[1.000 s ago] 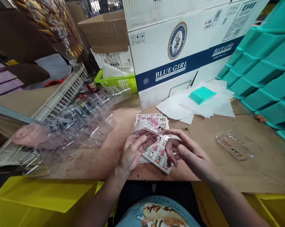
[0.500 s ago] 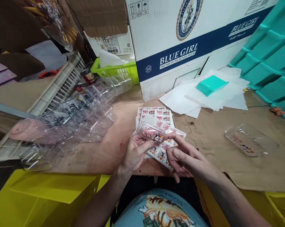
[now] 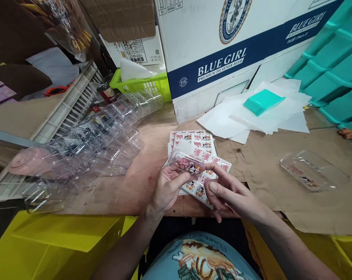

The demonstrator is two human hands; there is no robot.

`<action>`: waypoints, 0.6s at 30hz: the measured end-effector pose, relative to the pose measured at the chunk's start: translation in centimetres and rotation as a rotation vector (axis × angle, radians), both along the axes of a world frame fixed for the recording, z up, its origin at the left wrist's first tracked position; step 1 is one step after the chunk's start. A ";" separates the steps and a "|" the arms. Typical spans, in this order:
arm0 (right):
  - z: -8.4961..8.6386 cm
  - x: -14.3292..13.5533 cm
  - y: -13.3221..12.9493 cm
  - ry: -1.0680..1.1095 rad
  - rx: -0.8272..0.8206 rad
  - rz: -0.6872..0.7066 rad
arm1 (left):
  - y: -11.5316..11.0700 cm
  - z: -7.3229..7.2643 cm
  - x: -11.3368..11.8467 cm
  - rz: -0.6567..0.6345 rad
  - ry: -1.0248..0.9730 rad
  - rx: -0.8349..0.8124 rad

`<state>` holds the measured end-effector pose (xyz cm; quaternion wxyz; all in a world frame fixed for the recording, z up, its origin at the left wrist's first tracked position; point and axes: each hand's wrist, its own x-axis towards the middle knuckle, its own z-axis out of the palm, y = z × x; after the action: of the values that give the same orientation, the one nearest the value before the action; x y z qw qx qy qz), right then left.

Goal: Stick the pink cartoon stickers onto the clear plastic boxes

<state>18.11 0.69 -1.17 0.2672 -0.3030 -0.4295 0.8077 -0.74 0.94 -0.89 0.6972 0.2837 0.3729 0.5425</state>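
Observation:
In my left hand (image 3: 170,184) is a small clear plastic box (image 3: 184,159), gripped near its lower left with the thumb across the front. A cartoon cat sticker shows on the box's face. My right hand (image 3: 225,188) is beside it, fingers apart and partly curled, the index fingertip touching the box's right end. Beneath the box lie overlapping sticker sheets (image 3: 205,144) with pink lettering and cartoon animals, partly hidden by the box and hands. A second clear box (image 3: 307,171) with a similar sticker rests on the cardboard at right.
Nested clear plastic boxes (image 3: 105,132) line the left side. A green basket (image 3: 143,83) and a large white-and-blue carton (image 3: 211,62) stand behind. White papers (image 3: 222,120) carry a turquoise piece (image 3: 263,102). Turquoise bins (image 3: 336,74) are stacked at right; yellow bins (image 3: 62,237) sit below the table edge.
My right index finger has shifted slightly along the box's right end, and the sticker faces me a little more clearly. The left hand keeps its hold; the view has moved slightly.

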 end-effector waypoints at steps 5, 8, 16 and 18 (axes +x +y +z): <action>1.0 -0.3 0.0 -0.137 0.001 -0.021 | 0.0 0.1 0.0 0.011 0.014 0.006; 1.6 -0.6 0.0 -0.224 0.045 -0.029 | 0.0 0.2 0.0 0.021 0.030 0.004; 2.4 -1.1 -0.1 -0.254 0.102 -0.046 | -0.2 -0.3 0.0 0.024 0.062 -0.024; 2.4 -1.2 -0.1 -0.273 0.129 -0.069 | -0.3 -0.4 -0.1 0.028 0.063 -0.025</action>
<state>16.90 0.55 1.20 0.2528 -0.4070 -0.5020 0.7200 -0.88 0.69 -1.31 0.6809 0.2869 0.4053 0.5383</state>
